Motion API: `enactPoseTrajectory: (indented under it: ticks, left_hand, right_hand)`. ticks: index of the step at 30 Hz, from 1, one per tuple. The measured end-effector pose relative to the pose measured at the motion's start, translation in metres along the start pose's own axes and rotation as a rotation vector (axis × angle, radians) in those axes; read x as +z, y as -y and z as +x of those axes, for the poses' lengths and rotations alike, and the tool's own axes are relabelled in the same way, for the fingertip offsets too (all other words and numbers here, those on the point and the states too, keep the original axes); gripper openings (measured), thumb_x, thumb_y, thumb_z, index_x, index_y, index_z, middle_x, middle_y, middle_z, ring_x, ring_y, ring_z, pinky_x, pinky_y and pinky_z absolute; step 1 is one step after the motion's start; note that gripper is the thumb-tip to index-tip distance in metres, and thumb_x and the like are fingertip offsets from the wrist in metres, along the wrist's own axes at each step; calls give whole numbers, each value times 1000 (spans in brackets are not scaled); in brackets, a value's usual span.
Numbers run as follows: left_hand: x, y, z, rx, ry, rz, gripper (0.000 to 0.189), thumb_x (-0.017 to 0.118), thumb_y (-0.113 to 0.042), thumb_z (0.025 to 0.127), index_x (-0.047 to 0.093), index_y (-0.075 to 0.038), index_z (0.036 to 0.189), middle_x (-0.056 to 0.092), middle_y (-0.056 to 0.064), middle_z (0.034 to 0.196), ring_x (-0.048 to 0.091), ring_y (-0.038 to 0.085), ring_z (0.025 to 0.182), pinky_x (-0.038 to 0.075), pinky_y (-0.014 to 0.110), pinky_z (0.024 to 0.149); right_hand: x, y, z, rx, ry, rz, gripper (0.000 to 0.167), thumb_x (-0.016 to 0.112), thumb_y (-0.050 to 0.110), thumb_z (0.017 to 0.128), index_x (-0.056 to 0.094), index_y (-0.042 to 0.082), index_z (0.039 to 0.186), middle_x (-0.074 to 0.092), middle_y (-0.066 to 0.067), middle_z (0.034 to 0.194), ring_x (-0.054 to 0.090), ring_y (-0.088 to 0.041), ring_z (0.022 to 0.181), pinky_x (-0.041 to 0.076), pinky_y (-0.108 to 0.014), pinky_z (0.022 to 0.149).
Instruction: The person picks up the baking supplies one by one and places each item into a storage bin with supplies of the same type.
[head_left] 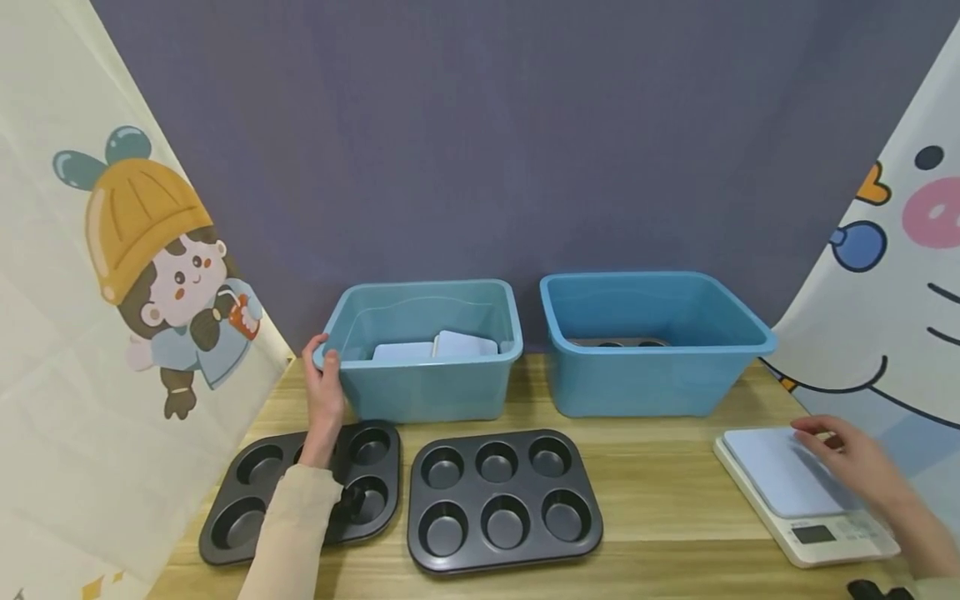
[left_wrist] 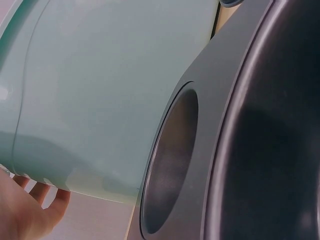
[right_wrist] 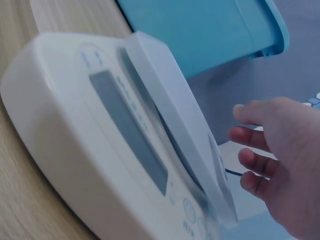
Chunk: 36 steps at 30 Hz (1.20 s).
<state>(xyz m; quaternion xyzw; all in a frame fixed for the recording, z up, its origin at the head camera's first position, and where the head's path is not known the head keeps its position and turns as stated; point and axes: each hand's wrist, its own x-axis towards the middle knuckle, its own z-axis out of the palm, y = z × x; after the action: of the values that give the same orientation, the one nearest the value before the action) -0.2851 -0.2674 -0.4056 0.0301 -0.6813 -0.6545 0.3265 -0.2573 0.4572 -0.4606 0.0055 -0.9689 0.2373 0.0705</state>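
My left hand (head_left: 325, 396) grips the left end of the rim of the left blue-green plastic bin (head_left: 427, 396), thumb in front and fingers behind. In the left wrist view its fingers (left_wrist: 59, 204) curl at the bin's edge. Inside that bin lie flat, pale blue-white pieces (head_left: 465, 343). My right hand (head_left: 858, 458) hovers over a white kitchen scale (head_left: 783, 471) at the right, its fingers loosely bent. Seen from the right wrist, those fingertips (right_wrist: 249, 156) are apart from the scale's platform (right_wrist: 175, 115), and the hand holds nothing.
Two dark muffin pans lie on the wooden table (head_left: 645, 500): one (head_left: 247, 491) beneath my left forearm, the other (head_left: 470, 483) in the middle. The right blue bin (head_left: 637, 383) has a dark pan (head_left: 592, 342) inside. A dark curtain (head_left: 480, 167) hangs behind the bins.
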Motion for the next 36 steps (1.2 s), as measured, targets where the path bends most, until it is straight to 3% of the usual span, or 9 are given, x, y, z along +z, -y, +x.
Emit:
enactPoseTrajectory:
  ticks: [7,13,17,21,25,30,36]
  left_hand:
    - [1,1,-1,13,-6,-14,44,44,-12,102,36,4,142,36,27,144,38,16,116,28,24,96]
    - [1,-1,-1,25,-6,-24,44,44,-9,102,35,6,142,36,26,144,38,15,116,28,24,96]
    - [0,-2,-1,5,-7,-5,44,44,-13,103,34,4,143,36,23,145,37,20,120,27,25,98]
    - [0,-3,-2,-10,0,9,46,43,-17,103,33,3,143,34,26,147,36,26,123,27,26,98]
    - [1,-4,-3,-13,4,1,45,43,-14,103,33,3,143,33,28,148,36,28,125,27,27,99]
    - [1,-5,-3,-12,-4,9,44,43,-13,102,35,2,143,34,26,149,36,25,123,27,28,99]
    - [1,-7,-3,-12,-13,22,44,44,-14,102,36,2,143,35,25,148,37,26,123,28,28,99]
  right_hand:
    - [5,-11,3,15,-41,-55,39,58,29,100,61,-7,117,61,-30,109,51,-17,79,37,-24,60]
    - [5,-20,5,24,-16,-56,55,62,34,98,52,-12,125,57,-33,106,55,-31,82,39,-29,62]
    - [5,-25,6,18,52,-69,68,60,42,97,46,-16,129,52,-39,110,56,-45,90,46,-42,66]
    - [5,-29,5,43,135,-58,75,55,49,98,42,-17,131,47,-43,115,52,-51,97,47,-52,71]
    - [4,-30,4,96,202,-32,85,51,55,98,34,-19,136,44,-45,119,50,-50,100,47,-50,73]
    - [2,-31,2,168,284,-21,93,48,59,97,29,-24,136,50,-39,110,52,-40,95,45,-41,71]
    - [1,-31,2,250,361,15,103,48,65,95,23,-25,138,38,-49,123,48,-51,105,47,-54,82]
